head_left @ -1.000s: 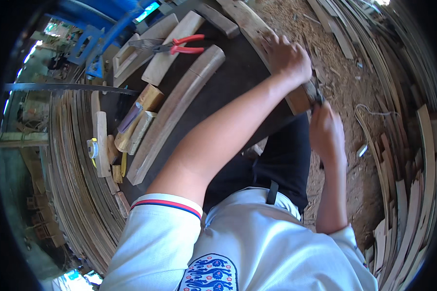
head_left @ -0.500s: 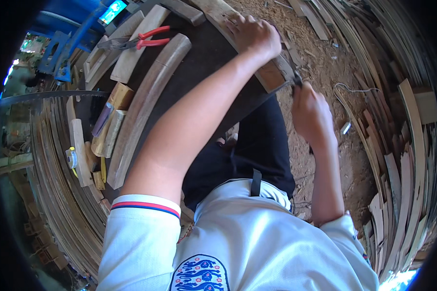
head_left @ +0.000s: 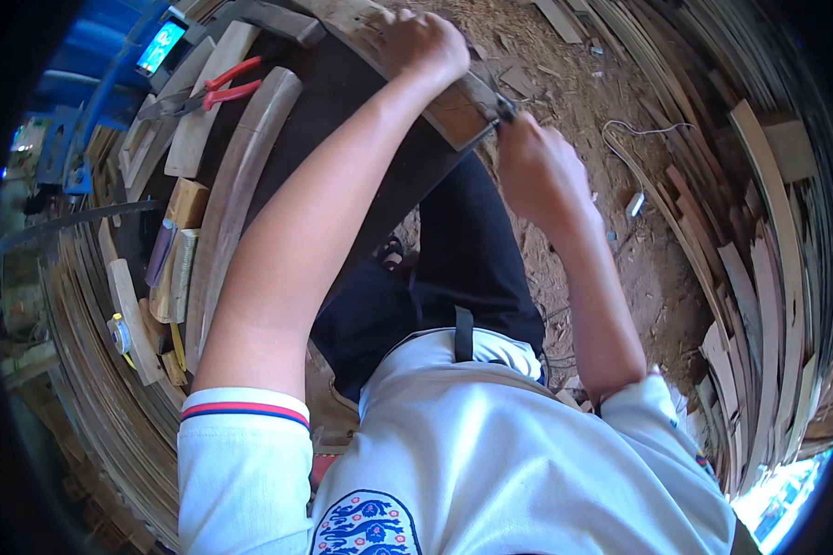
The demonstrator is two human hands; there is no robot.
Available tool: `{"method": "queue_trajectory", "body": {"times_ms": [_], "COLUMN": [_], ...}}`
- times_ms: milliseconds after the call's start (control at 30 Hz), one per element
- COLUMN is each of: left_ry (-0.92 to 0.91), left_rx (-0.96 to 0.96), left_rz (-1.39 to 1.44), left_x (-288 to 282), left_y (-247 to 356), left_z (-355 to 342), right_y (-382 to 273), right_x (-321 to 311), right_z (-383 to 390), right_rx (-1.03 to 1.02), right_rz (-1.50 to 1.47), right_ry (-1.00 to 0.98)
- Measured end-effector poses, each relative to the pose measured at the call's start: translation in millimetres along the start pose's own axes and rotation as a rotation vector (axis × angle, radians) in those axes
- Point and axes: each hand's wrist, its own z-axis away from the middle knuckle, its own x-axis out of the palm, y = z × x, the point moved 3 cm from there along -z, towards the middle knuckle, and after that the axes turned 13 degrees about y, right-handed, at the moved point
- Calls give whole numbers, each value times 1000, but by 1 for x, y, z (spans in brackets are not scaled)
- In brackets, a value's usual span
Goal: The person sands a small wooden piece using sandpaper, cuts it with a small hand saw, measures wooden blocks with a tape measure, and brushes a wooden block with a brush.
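My left hand (head_left: 426, 46) is closed over a long piece of wood (head_left: 458, 120) at the right edge of the dark tabletop (head_left: 333, 102). Its fingers curl over the wood's top, and their undersides are hidden. My right hand (head_left: 544, 171) is a fist just beyond the wood's near end. A dark metal part (head_left: 503, 109) of a tool shows at its knuckles, beside the wood. The handle is hidden in the fist, so I cannot tell the tool's kind.
Red-handled pliers (head_left: 227, 88), a curved wooden piece (head_left: 241, 176) and a tape measure (head_left: 118, 333) lie to the left. A saw blade (head_left: 83, 222) juts in there. A lit phone (head_left: 162, 46) is at upper left. Wood strips (head_left: 768, 231) are stacked right, beside a shaving-strewn floor (head_left: 657, 250).
The whole view has shifted, so the bench and both hands appear further left and slightly higher. Both hands keep about the same place at the wood and stay closed.
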Motion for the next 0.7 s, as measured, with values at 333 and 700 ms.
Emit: {"method": "queue_trajectory", "body": {"times_ms": [333,700], "left_ry": [40,286], "left_rx": [10,-33], "left_rz": [-57,-55], "left_x": [-6,26], "left_y": [-5,-47], "left_z": [-2,-21], "right_y": [-5,-26], "right_x": [-5,-5], "right_z": [13,4], "right_rx": [-40,-146], "right_rz": [-49,-112], "right_ry": [14,47]}}
